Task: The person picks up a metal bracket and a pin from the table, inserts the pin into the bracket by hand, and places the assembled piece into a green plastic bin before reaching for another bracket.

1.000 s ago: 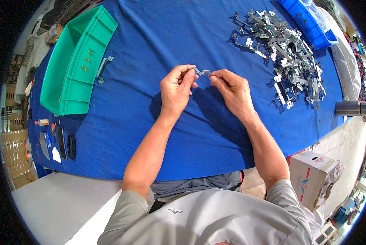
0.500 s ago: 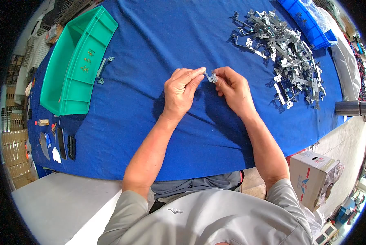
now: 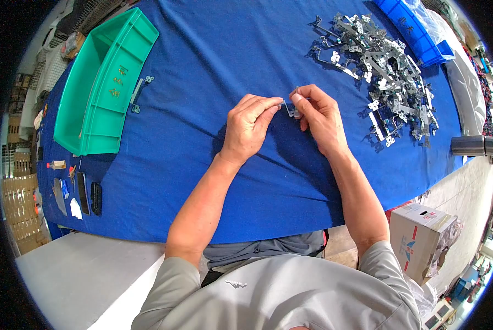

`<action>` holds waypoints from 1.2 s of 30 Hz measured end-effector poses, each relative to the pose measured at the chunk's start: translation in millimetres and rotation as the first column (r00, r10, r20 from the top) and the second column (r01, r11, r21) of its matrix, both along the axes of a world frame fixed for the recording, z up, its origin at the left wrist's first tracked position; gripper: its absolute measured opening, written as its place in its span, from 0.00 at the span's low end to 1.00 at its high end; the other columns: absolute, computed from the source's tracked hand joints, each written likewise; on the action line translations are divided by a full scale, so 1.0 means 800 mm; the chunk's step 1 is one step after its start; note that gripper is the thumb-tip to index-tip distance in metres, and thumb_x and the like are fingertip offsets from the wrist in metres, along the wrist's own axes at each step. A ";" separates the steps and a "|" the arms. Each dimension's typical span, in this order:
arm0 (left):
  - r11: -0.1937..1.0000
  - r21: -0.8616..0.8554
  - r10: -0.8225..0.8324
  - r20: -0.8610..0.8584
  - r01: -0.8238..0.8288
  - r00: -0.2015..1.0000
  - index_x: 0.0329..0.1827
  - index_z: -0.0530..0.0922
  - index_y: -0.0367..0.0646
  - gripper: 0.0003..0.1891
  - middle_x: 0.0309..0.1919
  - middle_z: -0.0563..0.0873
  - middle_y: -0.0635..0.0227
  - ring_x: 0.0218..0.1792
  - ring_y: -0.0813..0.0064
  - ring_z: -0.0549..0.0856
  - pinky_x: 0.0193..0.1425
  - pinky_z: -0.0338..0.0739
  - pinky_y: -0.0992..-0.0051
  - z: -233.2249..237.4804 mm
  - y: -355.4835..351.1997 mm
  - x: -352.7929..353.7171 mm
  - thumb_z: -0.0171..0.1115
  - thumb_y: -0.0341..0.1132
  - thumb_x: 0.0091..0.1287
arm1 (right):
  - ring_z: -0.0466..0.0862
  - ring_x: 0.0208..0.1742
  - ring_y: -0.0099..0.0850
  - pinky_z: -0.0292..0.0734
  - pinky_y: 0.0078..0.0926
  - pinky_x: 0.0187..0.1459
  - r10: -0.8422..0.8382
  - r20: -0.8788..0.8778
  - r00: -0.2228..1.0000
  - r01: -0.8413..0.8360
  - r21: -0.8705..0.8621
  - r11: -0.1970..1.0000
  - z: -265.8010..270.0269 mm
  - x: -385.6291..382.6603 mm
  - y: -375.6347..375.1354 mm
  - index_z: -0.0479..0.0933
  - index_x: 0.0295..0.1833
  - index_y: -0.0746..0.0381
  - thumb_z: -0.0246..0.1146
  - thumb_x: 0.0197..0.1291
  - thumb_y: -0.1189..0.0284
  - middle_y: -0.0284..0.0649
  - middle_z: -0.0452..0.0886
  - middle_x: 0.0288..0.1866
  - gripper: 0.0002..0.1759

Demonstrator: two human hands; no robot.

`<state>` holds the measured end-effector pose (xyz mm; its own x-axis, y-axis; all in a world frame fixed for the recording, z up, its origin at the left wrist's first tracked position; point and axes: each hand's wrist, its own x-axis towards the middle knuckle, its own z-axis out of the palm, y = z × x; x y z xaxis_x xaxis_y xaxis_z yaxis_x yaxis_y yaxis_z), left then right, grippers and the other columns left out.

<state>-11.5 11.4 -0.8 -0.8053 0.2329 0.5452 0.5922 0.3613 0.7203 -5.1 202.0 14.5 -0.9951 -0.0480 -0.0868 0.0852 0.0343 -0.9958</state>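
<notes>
Over the blue table [image 3: 213, 60], my left hand [image 3: 248, 127] and my right hand [image 3: 319, 115] meet at the fingertips on one small grey metal bracket [image 3: 289, 108]. The left thumb and forefinger pinch its left end. My right fingers curl round its other end and hide most of it. A large heap of similar metal brackets [image 3: 387, 71] lies to the right of my right hand, within a short reach.
A green plastic bin [image 3: 100, 82] stands at the left with one loose bracket [image 3: 138, 93] beside it. A blue bin [image 3: 417, 30] sits at the far right corner. Small tools and dark items [image 3: 81, 192] lie at the left table edge. A cardboard box [image 3: 420, 239] stands on the floor.
Both hands have shifted slightly right and down toward the table. The bracket has turned between the fingers and is now mostly covered by my right hand.
</notes>
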 end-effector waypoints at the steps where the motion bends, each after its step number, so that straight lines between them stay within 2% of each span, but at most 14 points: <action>1: 1.000 -0.009 -0.013 -0.016 0.012 1.000 0.51 0.88 0.38 0.08 0.41 0.92 0.62 0.41 0.72 0.90 0.44 0.84 0.73 -0.001 -0.001 -0.001 0.66 0.29 0.74 | 0.77 0.31 0.16 0.72 0.16 0.28 -0.040 -0.031 0.999 0.039 -0.027 0.999 -0.002 -0.001 0.000 0.82 0.50 0.65 0.64 0.75 0.67 0.32 0.82 0.34 0.11; 3: 0.992 0.108 0.046 0.228 -0.072 0.973 0.53 0.87 0.38 0.09 0.41 0.92 0.62 0.39 0.76 0.89 0.38 0.83 0.77 -0.003 0.003 0.007 0.63 0.30 0.77 | 0.77 0.30 0.16 0.71 0.16 0.27 -0.121 -0.089 0.989 0.113 -0.085 0.990 -0.007 -0.004 0.000 0.83 0.51 0.64 0.64 0.75 0.67 0.30 0.82 0.34 0.11; 4: 0.980 0.157 0.063 0.347 -0.124 0.936 0.54 0.87 0.38 0.09 0.42 0.92 0.63 0.38 0.78 0.89 0.34 0.83 0.79 -0.003 0.004 0.010 0.61 0.30 0.78 | 0.76 0.30 0.15 0.71 0.16 0.28 -0.139 -0.064 0.988 0.134 -0.089 0.987 -0.002 -0.003 0.000 0.84 0.51 0.64 0.65 0.75 0.68 0.28 0.81 0.31 0.10; 8: 0.905 0.329 0.061 0.526 -0.270 0.848 0.59 0.83 0.38 0.11 0.43 0.92 0.63 0.37 0.82 0.89 0.26 0.79 0.85 -0.008 -0.001 0.002 0.58 0.32 0.81 | 0.75 0.30 0.15 0.70 0.19 0.29 0.004 -0.111 0.994 0.006 0.092 0.996 -0.010 -0.001 0.001 0.85 0.49 0.65 0.65 0.74 0.68 0.28 0.80 0.29 0.11; 10: 0.909 0.319 0.068 0.523 -0.269 0.850 0.58 0.83 0.38 0.11 0.43 0.92 0.63 0.37 0.82 0.88 0.26 0.80 0.84 -0.010 0.000 0.001 0.58 0.32 0.81 | 0.75 0.30 0.16 0.70 0.21 0.30 0.071 -0.098 0.993 -0.055 0.156 0.986 -0.006 0.005 -0.004 0.85 0.49 0.66 0.65 0.74 0.68 0.29 0.80 0.29 0.11; 20: 0.929 0.299 0.053 0.481 -0.220 0.875 0.58 0.85 0.39 0.11 0.44 0.92 0.66 0.39 0.85 0.87 0.28 0.78 0.84 -0.008 0.000 0.004 0.60 0.33 0.80 | 0.75 0.28 0.18 0.70 0.25 0.30 0.070 -0.142 0.987 -0.027 0.284 0.958 -0.009 0.004 -0.003 0.85 0.48 0.67 0.66 0.72 0.68 0.34 0.80 0.26 0.11; 23: 0.944 0.267 0.062 0.436 -0.195 0.898 0.57 0.86 0.39 0.11 0.44 0.92 0.67 0.40 0.83 0.87 0.35 0.81 0.83 -0.006 -0.001 0.003 0.62 0.33 0.79 | 0.75 0.28 0.18 0.71 0.25 0.30 0.061 -0.165 0.984 -0.009 0.296 0.955 -0.015 0.002 0.000 0.85 0.47 0.67 0.66 0.72 0.69 0.35 0.81 0.26 0.11; 26: 0.955 0.268 0.056 0.271 -0.131 0.961 0.53 0.88 0.38 0.09 0.42 0.93 0.63 0.40 0.76 0.89 0.49 0.83 0.74 -0.008 0.000 0.000 0.65 0.29 0.75 | 0.76 0.28 0.18 0.71 0.25 0.30 0.058 -0.192 0.980 0.002 0.299 0.954 -0.020 0.001 0.001 0.85 0.48 0.67 0.66 0.72 0.70 0.35 0.81 0.26 0.10; 28: 0.964 0.247 0.049 0.201 -0.099 0.978 0.51 0.89 0.38 0.08 0.43 0.93 0.62 0.42 0.73 0.89 0.50 0.83 0.73 -0.010 -0.001 -0.003 0.66 0.28 0.73 | 0.77 0.28 0.19 0.72 0.25 0.30 0.073 -0.179 0.981 -0.011 0.325 0.946 -0.021 -0.001 0.003 0.85 0.50 0.66 0.66 0.71 0.70 0.35 0.81 0.26 0.10; 31: 0.984 0.160 0.056 0.123 -0.075 0.991 0.51 0.89 0.38 0.09 0.45 0.92 0.62 0.47 0.72 0.89 0.54 0.82 0.73 -0.008 -0.005 -0.003 0.67 0.27 0.72 | 0.78 0.29 0.20 0.75 0.24 0.32 0.076 -0.056 0.996 -0.063 0.199 0.978 -0.012 -0.001 0.004 0.84 0.52 0.66 0.64 0.72 0.70 0.34 0.82 0.30 0.11; 34: 0.991 0.109 0.062 0.118 -0.075 0.991 0.51 0.90 0.39 0.09 0.45 0.92 0.62 0.48 0.71 0.88 0.55 0.81 0.73 -0.001 -0.004 0.000 0.68 0.26 0.71 | 0.79 0.31 0.20 0.76 0.22 0.34 0.069 0.011 0.998 -0.069 -0.032 0.997 -0.005 -0.003 0.005 0.84 0.53 0.67 0.63 0.74 0.70 0.33 0.82 0.33 0.12; 36: 0.994 0.085 0.054 0.107 -0.064 0.993 0.50 0.90 0.39 0.08 0.45 0.92 0.62 0.48 0.70 0.88 0.55 0.81 0.72 0.002 -0.003 0.002 0.69 0.26 0.70 | 0.78 0.32 0.19 0.76 0.20 0.34 0.096 0.035 0.995 -0.095 -0.021 0.995 0.005 -0.003 0.004 0.83 0.52 0.68 0.62 0.75 0.69 0.32 0.82 0.33 0.12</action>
<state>-10.2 9.4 0.6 -0.8697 0.1381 0.4738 0.4917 0.3259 0.8075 -7.3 205.5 18.1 -0.9821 -0.1444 -0.1208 0.1185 0.0245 -0.9927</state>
